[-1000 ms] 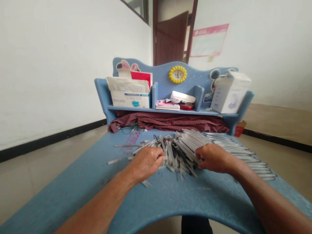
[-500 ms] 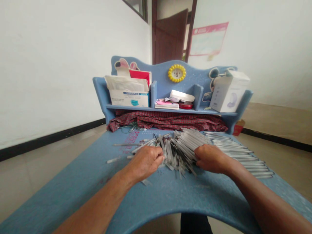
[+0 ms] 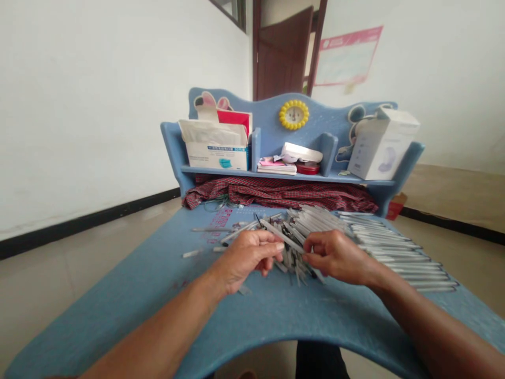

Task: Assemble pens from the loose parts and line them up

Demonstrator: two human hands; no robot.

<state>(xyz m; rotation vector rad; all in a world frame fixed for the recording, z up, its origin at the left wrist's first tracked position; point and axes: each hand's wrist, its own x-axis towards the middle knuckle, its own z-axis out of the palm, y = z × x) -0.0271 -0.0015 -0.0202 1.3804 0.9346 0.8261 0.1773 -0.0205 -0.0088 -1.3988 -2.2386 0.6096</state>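
Note:
My right hand (image 3: 335, 255) pinches the near end of a pale, translucent pen barrel (image 3: 283, 236), which slants up and left above a heap of pen parts. My left hand (image 3: 254, 252) is closed, thumb against the fingers, close to that barrel. Whatever is between its fingertips is too small to make out. Beneath and between both hands lie loose pen caps (image 3: 291, 260), clear and dark. Behind my right hand a bundle of pale barrels (image 3: 315, 218) is stacked. To the right, assembled-looking pens with dark tips (image 3: 398, 252) lie in a row.
Across the back of the blue table (image 3: 130, 305) runs a shelf with a mask box (image 3: 216, 155), some papers (image 3: 276, 167), a red round tin (image 3: 307, 168) and a white carton (image 3: 382, 147). Checked cloth (image 3: 284, 193) is bunched below it. One stray cap (image 3: 192, 253) lies left.
Both hands have risen from the heap and come nearer each other. A pen barrel now shows in my right hand. The whole view has shifted slightly.

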